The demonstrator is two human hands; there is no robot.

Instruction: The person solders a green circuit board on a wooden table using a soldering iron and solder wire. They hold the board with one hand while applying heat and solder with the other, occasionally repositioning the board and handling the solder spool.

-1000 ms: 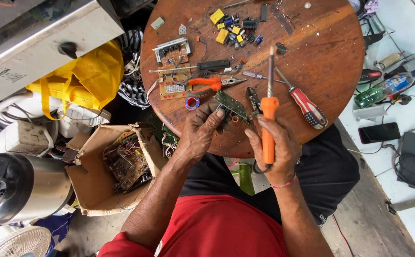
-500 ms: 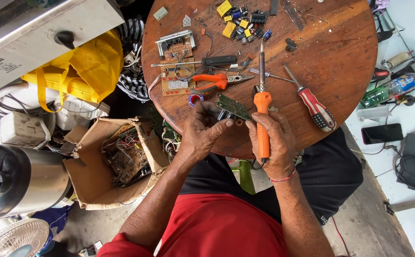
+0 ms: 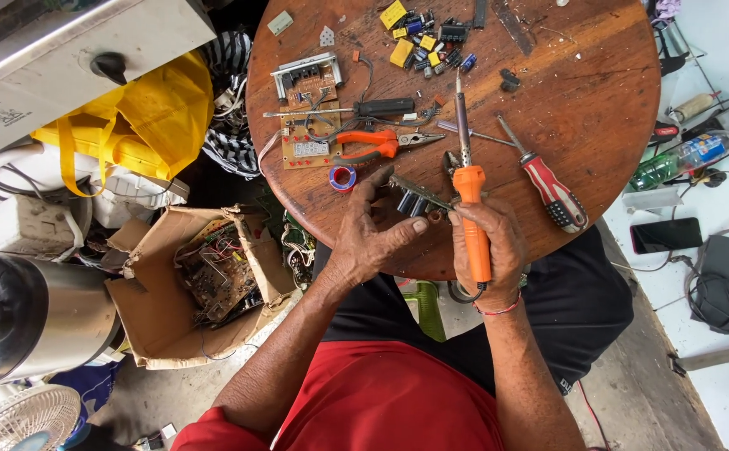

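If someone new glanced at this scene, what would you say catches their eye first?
Most striking is the orange-handled soldering iron gripped upright in the right hand, its tip pointing up the round wooden table. Beside it the left hand holds a small circuit board at the table's near edge. Further up lie orange pliers and a scatter of yellow and blue components.

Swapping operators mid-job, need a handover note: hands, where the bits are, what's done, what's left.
Left hand: holds a small green circuit board at the near edge of the round wooden table.
Right hand: gripping the orange-handled soldering iron, tip pointing away, off the board.
Nearby: orange pliers, red-handled screwdriver, blue tape roll, loose components at the far edge, more boards in the cardboard box on the floor.
Done: cannot tell which joints are finished.
Left: iron not yet touching the board.
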